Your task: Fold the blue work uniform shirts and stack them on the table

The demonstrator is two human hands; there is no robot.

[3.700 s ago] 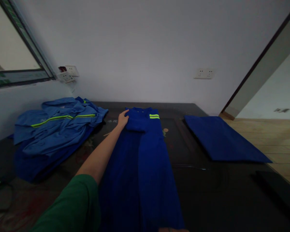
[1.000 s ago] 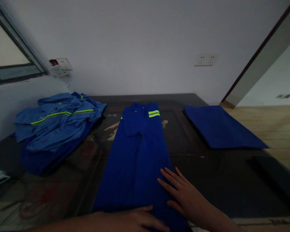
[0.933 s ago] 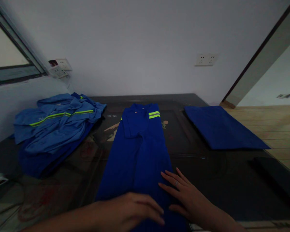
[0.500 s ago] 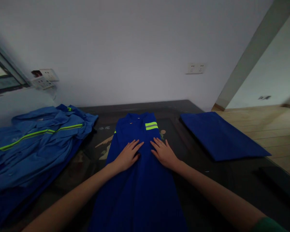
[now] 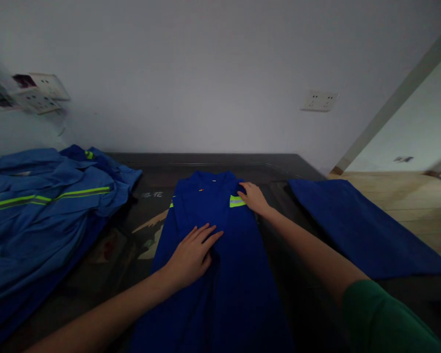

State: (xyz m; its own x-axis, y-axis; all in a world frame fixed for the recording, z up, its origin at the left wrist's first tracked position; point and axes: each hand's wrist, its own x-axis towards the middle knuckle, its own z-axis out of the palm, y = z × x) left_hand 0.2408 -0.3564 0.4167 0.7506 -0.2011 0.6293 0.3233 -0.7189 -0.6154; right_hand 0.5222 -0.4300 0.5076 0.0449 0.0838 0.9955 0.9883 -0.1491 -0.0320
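Note:
A dark blue work garment (image 5: 238, 264) with a collar lies lengthwise in front of me, folded narrow, its collar end toward the wall. A yellow-green and grey reflective band (image 5: 237, 201) crosses it near the right shoulder. My left hand (image 5: 194, 252) rests on the middle of the garment, fingers stretched out and holding nothing. Farther up, my right hand (image 5: 253, 197) is at the right shoulder edge beside the band. Its fingers bend over the edge of the cloth; whether they pinch it I cannot tell.
Crumpled lighter blue work clothes (image 5: 69, 215) with yellow-green stripes are heaped on the left. A flat, folded blue cloth piece (image 5: 360, 230) lies on the right. All sit on a dark, glossy table (image 5: 279, 164) against a white wall with sockets (image 5: 320, 101).
My right hand has moved up from the garment's middle to its right shoulder edge. My left hand stays on the middle of the cloth. The view has shifted slightly.

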